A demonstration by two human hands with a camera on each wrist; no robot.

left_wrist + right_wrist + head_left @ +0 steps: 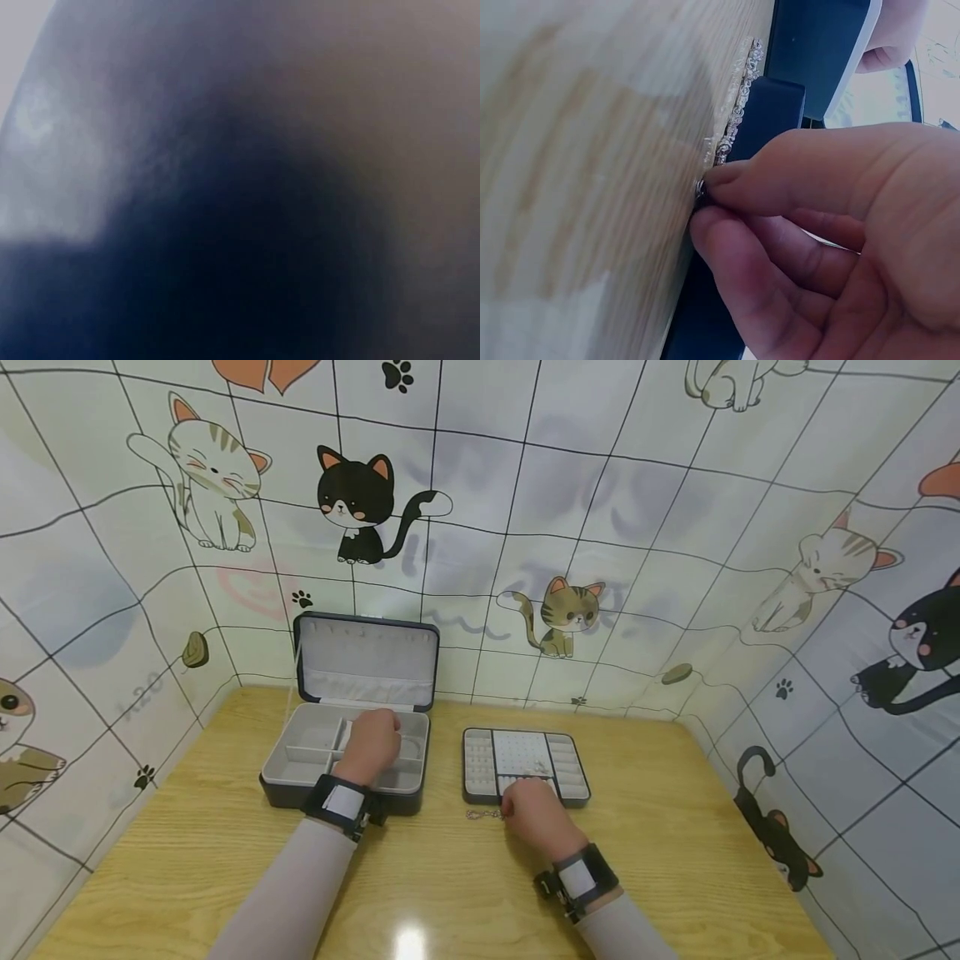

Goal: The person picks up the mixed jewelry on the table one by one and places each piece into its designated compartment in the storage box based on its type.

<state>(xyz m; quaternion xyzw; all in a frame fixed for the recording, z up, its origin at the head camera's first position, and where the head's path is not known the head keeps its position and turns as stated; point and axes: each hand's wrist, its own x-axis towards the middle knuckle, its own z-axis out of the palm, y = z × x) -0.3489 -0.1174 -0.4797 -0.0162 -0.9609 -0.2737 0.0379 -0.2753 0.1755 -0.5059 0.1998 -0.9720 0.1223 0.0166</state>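
Note:
My right hand (542, 814) pinches one end of a silvery, sparkly bracelet (739, 109) between thumb and index finger. The rest of the bracelet lies on the table along the front edge of a dark jewelry tray (480, 799) with pale compartments. Over at the left, my left hand (371, 745) reaches into an open jewelry box (281, 795) with pale dividers. Its fingertips are hidden in the head view, so what it touches or holds cannot be made out. The left wrist view is dark and blurred.
The box's lid (367, 660) stands upright behind it, close to a cat-patterned cloth (465, 568) that encloses the back and sides. Small items, too tiny to identify, lie on the tray's middle section. Both objects rest on a wooden table (442, 877).

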